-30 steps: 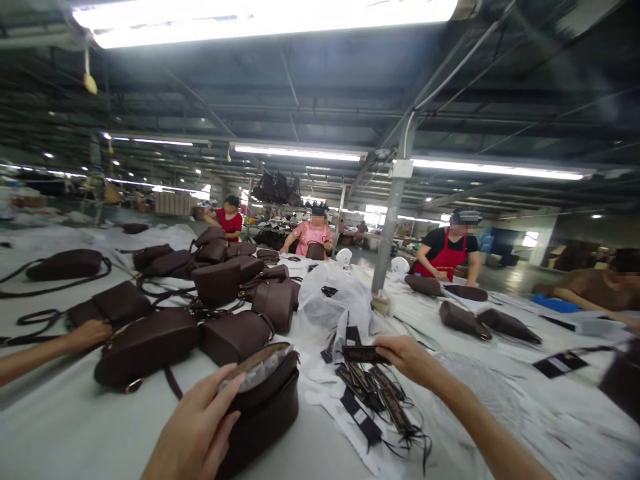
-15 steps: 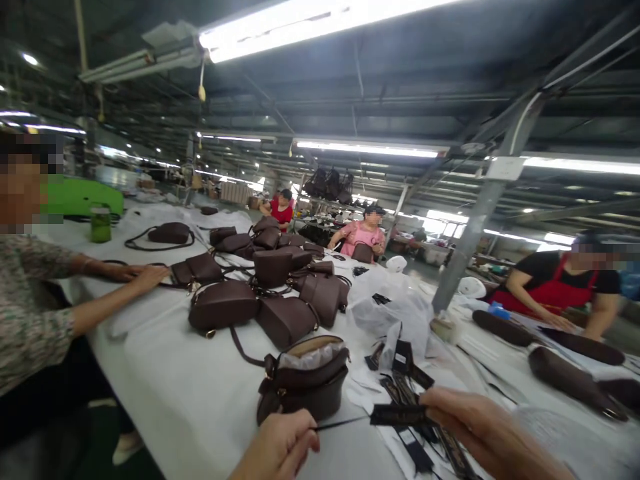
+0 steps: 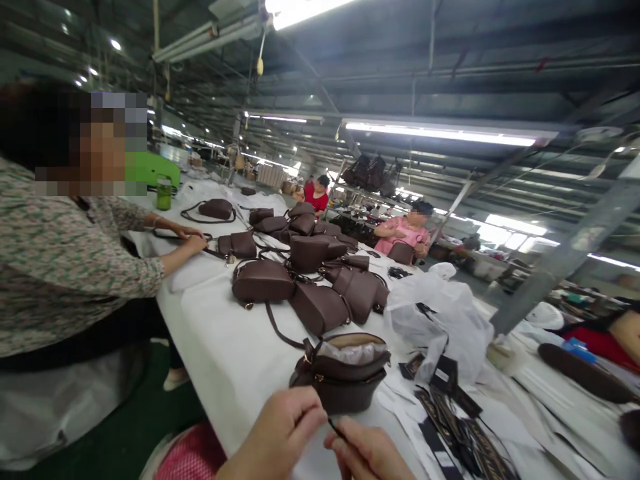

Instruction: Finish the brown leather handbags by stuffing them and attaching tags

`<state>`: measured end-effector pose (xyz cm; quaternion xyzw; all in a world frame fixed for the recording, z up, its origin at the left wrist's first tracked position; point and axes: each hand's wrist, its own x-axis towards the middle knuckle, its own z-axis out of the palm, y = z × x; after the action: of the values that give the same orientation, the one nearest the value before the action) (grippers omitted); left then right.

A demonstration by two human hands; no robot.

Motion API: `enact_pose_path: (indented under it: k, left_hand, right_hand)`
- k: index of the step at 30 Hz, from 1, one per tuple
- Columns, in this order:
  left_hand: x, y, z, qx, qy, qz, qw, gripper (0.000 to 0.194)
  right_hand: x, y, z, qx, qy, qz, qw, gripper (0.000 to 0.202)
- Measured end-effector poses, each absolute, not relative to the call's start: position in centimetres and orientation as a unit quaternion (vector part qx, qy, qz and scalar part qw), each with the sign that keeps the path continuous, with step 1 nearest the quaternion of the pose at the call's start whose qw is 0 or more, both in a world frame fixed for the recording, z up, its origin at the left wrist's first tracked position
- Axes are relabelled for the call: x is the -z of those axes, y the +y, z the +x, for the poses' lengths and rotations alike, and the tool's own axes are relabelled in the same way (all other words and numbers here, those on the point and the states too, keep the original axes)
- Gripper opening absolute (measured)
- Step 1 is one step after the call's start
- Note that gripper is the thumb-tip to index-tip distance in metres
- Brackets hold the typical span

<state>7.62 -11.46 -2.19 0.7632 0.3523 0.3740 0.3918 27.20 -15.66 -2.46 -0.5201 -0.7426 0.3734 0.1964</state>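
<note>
At the near edge of the white-covered table [image 3: 220, 360], the person's left hand [image 3: 285, 427] and right hand [image 3: 367, 453] are close together, the fingertips of each clamped on a thin black cord [image 3: 336, 429] that spans the small gap between them. Just beyond the hands stands an open, dark brown, leather-look bag [image 3: 350, 393], its mouth showing a tan lining and crumpled whitish stuffing [image 3: 347, 353]; whether the left hand touches it, I cannot tell. Its slim dark brown strap [image 3: 277, 328] runs left and far toward a heap of similar brown bags [image 3: 320, 307]. To the right of the open bag lies a loose pile of flat black tags with cords [image 3: 463, 427], and farther back a crumpled, translucent white plastic bag [image 3: 445, 310]. On the left, 1 co-worker in a floral-patterned top [image 3: 75, 267] reaches both hands to the strap side of a brown flap bag [image 3: 237, 245]. On the far side, 1 person in pink [image 3: 404, 233] has another brown bag [image 3: 401, 253] in front of them.
</note>
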Motion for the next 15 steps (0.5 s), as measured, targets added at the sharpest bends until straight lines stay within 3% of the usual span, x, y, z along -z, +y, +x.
enact_pose_path:
  k: [3, 7, 11, 15]
  left_hand:
    - [2.5, -8.9, 7.2, -0.456, 0.430, 0.641, 0.443, 0.029]
    - [3.2, -5.6, 8.8, -0.451, 0.427, 0.637, 0.457, 0.022]
    - [4.1, -3.8, 10.5, -0.500, 0.363, 0.528, 0.583, 0.018]
    - [5.6, -3.4, 10.6, -0.506, 0.337, 0.384, 0.695, 0.025]
  right_hand:
    - [0.3, -14.6, 27.7, -0.268, -0.795, -0.521, 0.155, 0.048]
    - [-2.6, -13.2, 27.4, -0.159, -0.832, -0.505, 0.166, 0.036]
    - [-5.2, -11.4, 26.3, -0.066, -0.860, -0.482, 0.155, 0.031]
    - [-6.1, -9.4, 25.4, 0.013, -0.874, -0.480, 0.073, 0.029]
